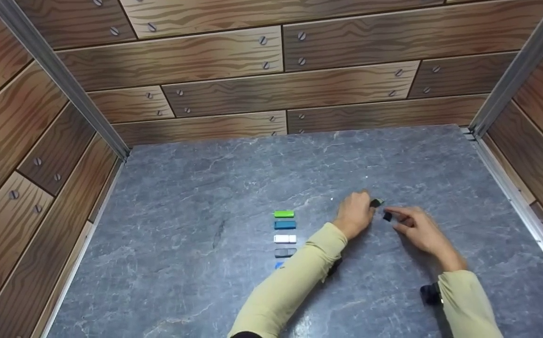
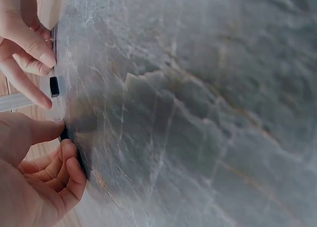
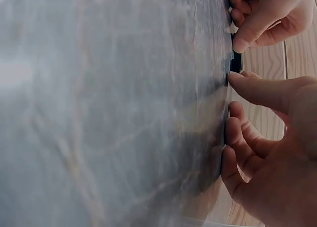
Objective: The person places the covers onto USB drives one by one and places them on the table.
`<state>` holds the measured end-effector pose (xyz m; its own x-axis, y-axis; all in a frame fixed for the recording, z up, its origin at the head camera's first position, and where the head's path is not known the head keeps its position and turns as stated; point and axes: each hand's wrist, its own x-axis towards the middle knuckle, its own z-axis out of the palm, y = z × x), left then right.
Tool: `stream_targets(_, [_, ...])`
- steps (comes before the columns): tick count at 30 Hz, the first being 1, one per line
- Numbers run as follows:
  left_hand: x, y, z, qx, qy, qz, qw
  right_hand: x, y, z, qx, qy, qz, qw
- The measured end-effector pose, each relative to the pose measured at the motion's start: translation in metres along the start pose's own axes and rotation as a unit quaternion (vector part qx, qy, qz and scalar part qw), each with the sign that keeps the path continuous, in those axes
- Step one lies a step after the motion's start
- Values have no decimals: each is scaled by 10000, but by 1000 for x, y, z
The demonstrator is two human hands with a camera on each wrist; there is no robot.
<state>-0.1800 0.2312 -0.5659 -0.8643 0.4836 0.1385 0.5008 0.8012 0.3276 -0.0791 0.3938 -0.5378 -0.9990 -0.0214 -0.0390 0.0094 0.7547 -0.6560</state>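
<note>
In the head view my left hand [image 1: 354, 213] pinches a small dark stick with a green edge [image 1: 376, 203], which looks like a USB stick, low over the table. The left wrist view shows its dark body [image 2: 64, 133] between thumb and fingertips. Just right of it lies a small black cap-like piece [image 1: 387, 216]. Around that piece my right hand [image 1: 419, 230] spreads thumb and index finger, with gaps on both sides of the piece [image 2: 54, 86] in the left wrist view. From the right wrist, the piece [image 3: 236, 63] appears just beyond the right thumb tip.
Left of the left forearm, a column of small sticks lies on the grey marbled table [image 1: 182, 197]: a green one [image 1: 284, 214], a teal one [image 1: 285, 225], a white one [image 1: 285, 239], a grey one [image 1: 285, 253], and a blue one [image 1: 279, 265] partly behind the sleeve. Wood-patterned walls [image 1: 234, 56] enclose the table.
</note>
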Motion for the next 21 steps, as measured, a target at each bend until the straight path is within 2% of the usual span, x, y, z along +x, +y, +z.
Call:
stream_targets(3, [12, -8, 26, -45, 30, 16, 10000, 2, 0, 0, -49, 22, 10, 10000])
stream_targets(8, [9, -6, 17, -112, -96, -79, 9999, 3, 1, 1, -6, 98, 55, 9999])
stream_targets(11, [10, -7, 19, -140, -114, -53, 9998, 3, 0, 0, 21, 91, 82, 9999])
stream_targets(12, [15, -11, 26, -207, -152, -10, 9997, 3, 0, 0, 31, 85, 84, 9999])
stream_targets(14, [16, -13, 29, -186, -168, -7, 9997, 3, 1, 0, 33, 92, 107, 9999])
stream_targets(21, [18, -17, 31, -27, -229, 65, 9997, 4, 0, 3, -47, 151, 266, 9995])
